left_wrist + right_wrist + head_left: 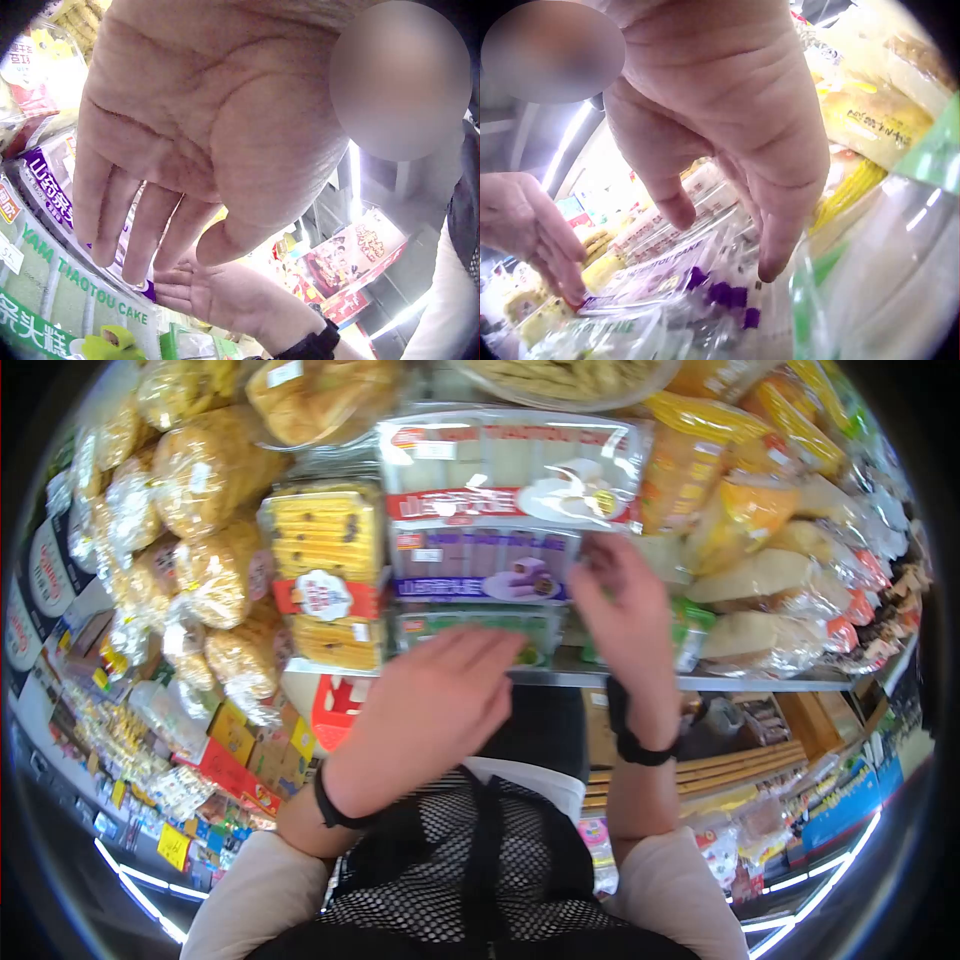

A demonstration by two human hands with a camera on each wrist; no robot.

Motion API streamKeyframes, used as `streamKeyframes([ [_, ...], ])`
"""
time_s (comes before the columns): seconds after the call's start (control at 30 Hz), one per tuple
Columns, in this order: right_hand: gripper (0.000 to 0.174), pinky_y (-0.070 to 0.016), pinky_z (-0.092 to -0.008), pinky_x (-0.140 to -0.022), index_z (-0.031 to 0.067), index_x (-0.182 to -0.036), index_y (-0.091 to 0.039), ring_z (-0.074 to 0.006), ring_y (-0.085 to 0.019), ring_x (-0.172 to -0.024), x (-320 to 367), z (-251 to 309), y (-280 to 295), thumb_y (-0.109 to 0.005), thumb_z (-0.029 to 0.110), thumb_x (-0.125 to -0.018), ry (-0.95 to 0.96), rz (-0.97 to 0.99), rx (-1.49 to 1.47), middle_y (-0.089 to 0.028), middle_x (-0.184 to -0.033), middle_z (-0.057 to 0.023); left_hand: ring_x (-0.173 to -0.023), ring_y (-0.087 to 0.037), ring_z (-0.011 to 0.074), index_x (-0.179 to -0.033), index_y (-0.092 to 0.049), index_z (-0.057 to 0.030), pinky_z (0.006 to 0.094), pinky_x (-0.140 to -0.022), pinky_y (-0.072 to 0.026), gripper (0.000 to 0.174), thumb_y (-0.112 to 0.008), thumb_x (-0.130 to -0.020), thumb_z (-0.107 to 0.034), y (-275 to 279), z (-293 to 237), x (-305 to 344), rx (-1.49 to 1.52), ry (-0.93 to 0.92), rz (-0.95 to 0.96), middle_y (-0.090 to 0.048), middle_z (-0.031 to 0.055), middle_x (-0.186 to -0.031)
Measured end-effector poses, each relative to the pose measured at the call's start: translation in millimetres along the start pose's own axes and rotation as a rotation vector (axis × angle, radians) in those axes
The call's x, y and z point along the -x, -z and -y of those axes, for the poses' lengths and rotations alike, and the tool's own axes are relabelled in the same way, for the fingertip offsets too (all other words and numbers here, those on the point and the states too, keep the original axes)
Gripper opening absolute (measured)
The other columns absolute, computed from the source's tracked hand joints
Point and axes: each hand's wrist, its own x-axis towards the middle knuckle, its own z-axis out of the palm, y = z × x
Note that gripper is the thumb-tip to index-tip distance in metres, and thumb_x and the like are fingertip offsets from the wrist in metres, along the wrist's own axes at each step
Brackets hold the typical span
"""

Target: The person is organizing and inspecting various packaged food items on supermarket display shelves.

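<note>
While L hand, uncurled, is over green pk, R hand gapes by purple pk.

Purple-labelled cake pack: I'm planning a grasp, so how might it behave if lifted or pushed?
The purple-labelled pack may slip a little; its film looks glossy. It could dent if pinched, since thin-looking film covers the bars. Flat and broad, it should slide rather than roll.
</note>
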Motion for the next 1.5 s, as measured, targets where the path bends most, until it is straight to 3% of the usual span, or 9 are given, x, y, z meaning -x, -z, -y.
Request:
streamKeyframes([
  [0.13,0.048,-0.0519,-0.0440,-0.070,-0.0040,-0.127,-0.053,-0.0415,-0.065,-0.077,3.1,-2.2,-16.1,-0.064,0.012,-0.083,0.198,-0.032,0.178,-0.064,-0.092,-0.0274,-0.112,-0.063,0.0354,-0.125,-0.062,-0.0005,0.0419,-0.096,-0.0515,0.038,-0.063,-0.088,-0.007,-5.6,4.7,-8.0,-0.012,-0.009,-0.013,-0.065,0.0169,-0.120],
  [0.5,0.065,-0.0518,-0.0479,-0.068,-0.0138,-0.140,-0.037,-0.0446,-0.065,-0.072,12.1,15.4,-2.5,-0.061,0.013,-0.086,0.053,0.133,0.092,-0.065,-0.083,-0.0293,-0.110,-0.061,0.0319,-0.122,-0.062,-0.0008,0.0419,-0.092,-0.0510,0.038,-0.061,-0.084,0.000,-29.1,6.8,-22.4,-0.082,0.014,-0.038,-0.063,0.0133,-0.118],
  [0.57,0.065,-0.0528,-0.0483,-0.077,-0.0147,-0.140,-0.036,-0.0469,-0.066,-0.086,16.6,20.8,6.2,-0.060,0.011,-0.086,-0.082,0.212,0.110,-0.064,-0.100,-0.0343,-0.110,-0.061,0.0321,-0.121,-0.062,-0.0010,0.0422,-0.091,-0.0510,0.039,-0.061,-0.083,0.002,-35.7,7.2,-19.8,-0.116,0.028,-0.042,-0.062,0.0129,-0.117],
  [0.7,0.062,-0.0448,-0.0445,-0.104,-0.0117,-0.143,-0.038,-0.0443,-0.052,-0.127,49.6,14.9,14.4,-0.055,0.003,-0.086,0.173,0.084,0.134,-0.048,-0.140,-0.0350,-0.113,-0.059,0.0334,-0.123,-0.062,-0.0021,0.0422,-0.092,-0.0511,0.041,-0.059,-0.082,0.004,-41.0,5.5,-17.2,-0.176,-0.007,-0.059,-0.060,0.0133,-0.121],
  [0.77,0.061,-0.0432,-0.0424,-0.108,-0.0072,-0.144,-0.040,-0.0424,-0.049,-0.131,74.8,22.3,27.2,-0.055,0.000,-0.085,0.293,0.068,0.196,-0.047,-0.143,-0.0306,-0.116,-0.058,0.0341,-0.125,-0.061,-0.0029,0.0422,-0.094,-0.0510,0.043,-0.057,-0.084,0.004,-43.6,-0.4,-10.5,-0.208,-0.026,-0.056,-0.059,0.0142,-0.125],
  [1.0,0.036,-0.0506,-0.0399,-0.099,0.0025,-0.119,-0.068,-0.0383,-0.062,-0.116,164.9,-2.5,86.3,-0.058,0.003,-0.085,0.184,0.004,0.232,-0.064,-0.129,-0.0206,-0.135,-0.048,0.0363,-0.134,-0.054,-0.0029,0.0413,-0.101,-0.0512,0.047,-0.060,-0.088,-0.011,-52.7,-17.5,34.7,-0.381,0.078,0.183,-0.040,0.0233,-0.152],
  [1.23,0.032,-0.0528,-0.0423,-0.093,0.0016,-0.113,-0.071,-0.0384,-0.066,-0.106,230.0,-45.4,115.8,-0.057,0.010,-0.086,0.036,-0.106,0.480,-0.070,-0.111,-0.0222,-0.133,-0.050,0.0378,-0.140,-0.050,-0.0021,0.0465,-0.100,-0.0511,0.054,-0.056,-0.091,-0.025,-70.0,33.8,38.1,-0.492,-0.195,0.241,-0.034,0.0262,-0.155],
  [1.33,0.033,-0.0529,-0.0419,-0.091,0.0021,-0.114,-0.071,-0.0376,-0.067,-0.101,254.6,-35.0,118.1,-0.056,0.011,-0.086,0.047,-0.117,0.488,-0.070,-0.109,-0.0221,-0.109,-0.064,0.0431,-0.131,-0.058,0.0003,0.0496,-0.094,-0.0516,0.050,-0.056,-0.088,-0.026,-56.4,19.0,22.3,-0.439,0.021,0.373,-0.054,0.0274,-0.138],
  [1.5,0.035,-0.0532,-0.0407,-0.090,0.0023,-0.116,-0.071,-0.0359,-0.068,-0.101,302.0,-7.1,133.4,-0.055,0.010,-0.086,0.059,-0.177,0.357,-0.071,-0.109,-0.0217,-0.105,-0.065,0.0426,-0.110,-0.070,-0.0034,0.0488,-0.089,-0.0528,0.037,-0.054,-0.086,-0.026,-68.8,-16.6,21.2,-0.599,-0.026,0.407,-0.066,0.0252,-0.119],
])
